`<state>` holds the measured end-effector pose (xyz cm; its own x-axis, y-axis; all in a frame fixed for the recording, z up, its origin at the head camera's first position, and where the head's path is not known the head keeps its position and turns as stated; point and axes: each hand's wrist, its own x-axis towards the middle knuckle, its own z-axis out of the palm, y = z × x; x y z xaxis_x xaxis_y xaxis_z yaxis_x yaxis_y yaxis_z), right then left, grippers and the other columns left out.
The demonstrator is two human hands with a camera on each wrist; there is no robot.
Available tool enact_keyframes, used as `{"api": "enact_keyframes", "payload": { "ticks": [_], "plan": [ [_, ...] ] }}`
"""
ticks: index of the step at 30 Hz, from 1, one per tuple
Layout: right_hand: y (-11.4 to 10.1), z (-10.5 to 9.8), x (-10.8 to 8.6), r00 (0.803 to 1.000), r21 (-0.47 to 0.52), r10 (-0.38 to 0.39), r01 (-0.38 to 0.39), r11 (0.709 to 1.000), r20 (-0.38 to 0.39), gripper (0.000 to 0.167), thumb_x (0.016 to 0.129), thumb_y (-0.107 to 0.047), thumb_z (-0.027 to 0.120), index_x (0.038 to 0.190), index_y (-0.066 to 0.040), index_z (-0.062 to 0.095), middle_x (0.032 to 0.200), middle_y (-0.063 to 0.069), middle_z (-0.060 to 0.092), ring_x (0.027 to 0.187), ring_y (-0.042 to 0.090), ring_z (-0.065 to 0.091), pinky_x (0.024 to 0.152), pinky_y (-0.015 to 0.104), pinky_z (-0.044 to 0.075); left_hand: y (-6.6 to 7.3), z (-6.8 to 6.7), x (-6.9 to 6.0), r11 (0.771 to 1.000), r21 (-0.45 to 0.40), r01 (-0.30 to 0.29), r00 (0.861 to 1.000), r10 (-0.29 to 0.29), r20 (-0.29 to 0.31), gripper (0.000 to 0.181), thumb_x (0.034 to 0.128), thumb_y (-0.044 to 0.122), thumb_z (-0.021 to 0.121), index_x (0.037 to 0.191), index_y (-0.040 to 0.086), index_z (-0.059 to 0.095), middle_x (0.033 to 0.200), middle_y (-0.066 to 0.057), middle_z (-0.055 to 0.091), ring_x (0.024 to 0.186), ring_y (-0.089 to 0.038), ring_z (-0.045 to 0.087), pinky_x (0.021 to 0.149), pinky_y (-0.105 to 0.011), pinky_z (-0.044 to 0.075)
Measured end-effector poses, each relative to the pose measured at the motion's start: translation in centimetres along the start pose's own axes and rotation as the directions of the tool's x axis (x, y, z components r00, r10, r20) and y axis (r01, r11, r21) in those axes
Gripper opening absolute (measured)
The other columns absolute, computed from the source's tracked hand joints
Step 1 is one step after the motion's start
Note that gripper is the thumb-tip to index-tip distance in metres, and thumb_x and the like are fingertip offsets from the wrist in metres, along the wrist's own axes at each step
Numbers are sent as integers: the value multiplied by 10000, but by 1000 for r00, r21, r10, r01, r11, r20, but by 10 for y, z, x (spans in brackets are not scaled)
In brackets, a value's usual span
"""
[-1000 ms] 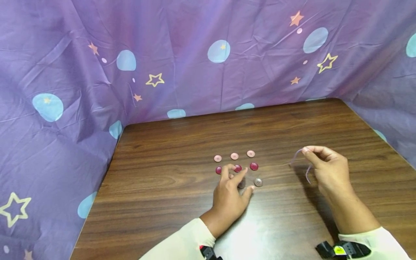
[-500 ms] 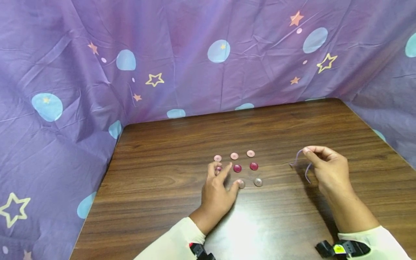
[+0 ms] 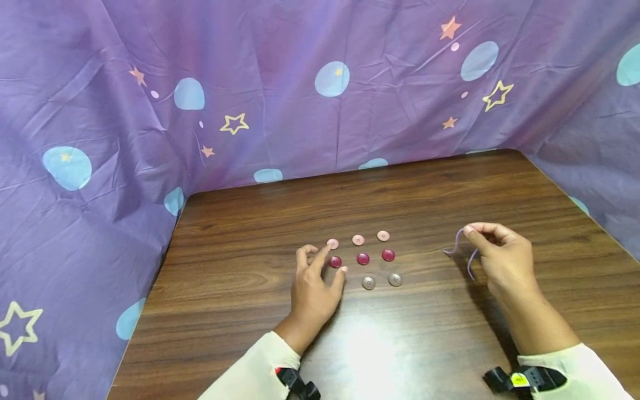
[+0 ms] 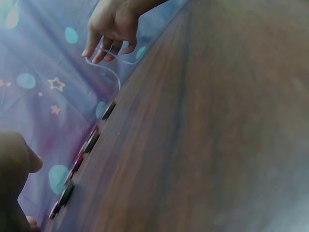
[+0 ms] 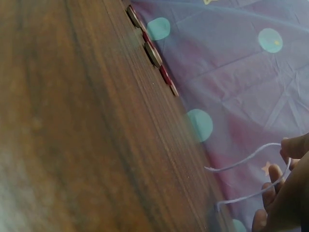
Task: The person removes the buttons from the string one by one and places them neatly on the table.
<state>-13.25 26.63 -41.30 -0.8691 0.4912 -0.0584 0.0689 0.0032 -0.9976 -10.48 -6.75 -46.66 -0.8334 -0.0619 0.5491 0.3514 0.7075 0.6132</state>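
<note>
My left hand (image 3: 311, 291) hovers low over the left end of several buttons, fingers spread and slightly bent, with nothing visibly gripped. Its index fingertip overlaps the edge of the leftmost pink button (image 3: 332, 244); contact cannot be told. Between index finger and thumb shows a dark red button (image 3: 335, 262). Two grey buttons (image 3: 368, 283) lie right of the thumb; a third dark button (image 4: 67, 193) appears nearest in the left wrist view. On the right, my right hand (image 3: 510, 261) pinches a thin purple string (image 3: 457, 241) between thumb and index finger, both ends hanging down.
The back row has a middle pink button (image 3: 358, 240) and a right pink button (image 3: 383, 236). Two more dark red buttons (image 3: 363, 259) lie before them. All rest on a brown wooden table (image 3: 240, 233), bordered by a purple patterned cloth (image 3: 280, 111).
My left hand has moved left, off the middle of the buttons, uncovering the middle dark red and grey ones. The right hand stays nearly still with the string.
</note>
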Motion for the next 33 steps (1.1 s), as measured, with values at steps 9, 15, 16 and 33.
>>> {"api": "enact_keyframes", "payload": {
  "ticks": [9,15,16,33],
  "plan": [
    [0,2,-1,1000,16,9,-9,1000,-12,190,949,-57,830,832,-204,809,735,-149,701,716,29,564,615,137,464,-7,-17,5,994,-5,112,994,-112,21,562,873,184,893,1389,36,724,1340,-199,581,1087,-303,714,920,-490,629],
    [1,0,0,1000,62,13,-12,998,-11,201,948,-34,825,836,-201,813,754,-155,721,716,8,587,615,121,479,-22,-20,6,994,21,107,993,-106,-54,544,877,217,897,1368,43,739,1310,-191,591,1110,-352,694,939,-500,621],
    [1,0,0,1000,70,17,-16,997,-8,199,950,-32,821,845,-200,817,766,-162,733,725,0,604,628,114,491,-25,-20,6,995,24,96,993,-94,-73,541,870,219,900,1357,40,744,1298,-191,593,1106,-356,691,930,-506,622],
    [2,0,4,999,219,5,2,976,-32,204,997,30,739,1129,-77,850,1052,-215,778,1047,-19,705,845,43,551,-33,-44,11,970,63,234,972,-231,-47,583,884,235,903,1400,34,718,1343,-193,587,1126,-385,686,976,-552,589]
  ]
}}
